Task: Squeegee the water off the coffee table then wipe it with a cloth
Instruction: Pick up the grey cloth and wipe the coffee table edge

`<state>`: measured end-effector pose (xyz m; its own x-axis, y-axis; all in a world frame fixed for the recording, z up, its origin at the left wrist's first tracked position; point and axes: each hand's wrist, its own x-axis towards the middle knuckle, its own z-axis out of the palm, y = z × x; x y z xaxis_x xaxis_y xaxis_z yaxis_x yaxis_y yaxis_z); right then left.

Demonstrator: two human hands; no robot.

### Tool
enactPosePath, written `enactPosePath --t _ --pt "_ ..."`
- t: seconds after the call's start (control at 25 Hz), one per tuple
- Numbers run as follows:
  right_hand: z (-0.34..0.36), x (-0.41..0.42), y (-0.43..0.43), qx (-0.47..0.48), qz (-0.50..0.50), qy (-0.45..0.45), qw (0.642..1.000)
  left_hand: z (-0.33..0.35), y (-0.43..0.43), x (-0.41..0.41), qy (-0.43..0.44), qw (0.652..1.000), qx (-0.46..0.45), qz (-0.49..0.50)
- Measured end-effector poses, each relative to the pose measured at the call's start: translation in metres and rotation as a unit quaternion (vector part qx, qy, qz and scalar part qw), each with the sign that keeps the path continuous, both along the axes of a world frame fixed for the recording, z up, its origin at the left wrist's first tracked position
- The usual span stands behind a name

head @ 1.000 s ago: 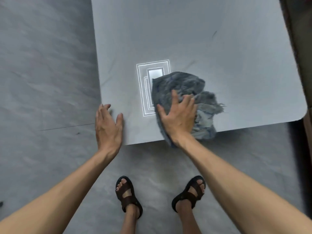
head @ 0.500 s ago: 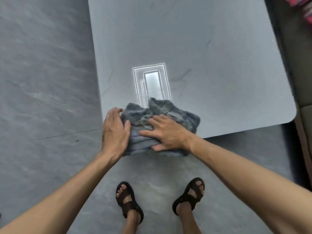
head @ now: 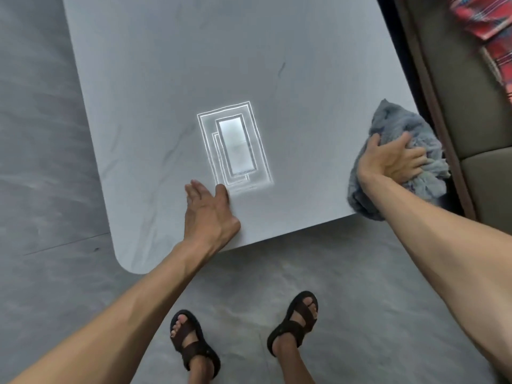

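In the head view the right hand (head: 393,159) grips the bunched cloth (head: 399,120), fingers dug in, at the coffee table's (head: 166,79) near right corner, where it partly overhangs. The left hand (head: 207,212) lies flat by the table's front edge. Any sweep further outward could drag the cloth off the table.

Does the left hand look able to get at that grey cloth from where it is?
Probably yes: the left hand lies flat on the coffee table, with only bare tabletop between it and the cloth, though the right hand is holding it.
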<state>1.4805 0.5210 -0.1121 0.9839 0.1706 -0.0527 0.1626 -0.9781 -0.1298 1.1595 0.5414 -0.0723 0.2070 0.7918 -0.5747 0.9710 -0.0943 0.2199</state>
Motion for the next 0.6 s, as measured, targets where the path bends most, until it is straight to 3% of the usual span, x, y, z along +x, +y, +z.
enactPosePath --t 0.08,0.2,0.28,0.36,0.44,0.52,0.6 --pt "0.0 -0.032 0.027 0.005 0.04 -0.016 0.999 0.004 0.005 -0.011 -0.063 0.995 0.058 0.053" --pt "0.001 -0.119 0.065 0.006 0.207 -0.007 0.978 0.007 0.013 -0.055 -0.159 0.946 0.144 0.243" --pt "0.002 -0.199 0.088 0.015 0.33 0.003 0.944 0.007 0.019 -0.091 -0.163 0.91 0.169 0.341" --pt "0.006 -0.283 0.093 0.026 0.468 0.034 0.883 0.008 0.023 -0.124 -0.14 0.886 0.182 0.403" --pt "0.007 -0.353 0.074 0.025 0.63 0.075 0.773 0.01 0.023 -0.151 -0.125 0.877 0.186 0.426" --pt "0.008 -0.383 0.039 0.022 0.795 0.072 0.602 0.012 0.02 -0.169 -0.123 0.875 0.191 0.427" --pt "0.006 -0.362 0.011 0.022 0.897 0.066 0.436 0.014 0.015 -0.178 -0.127 0.886 0.182 0.408"
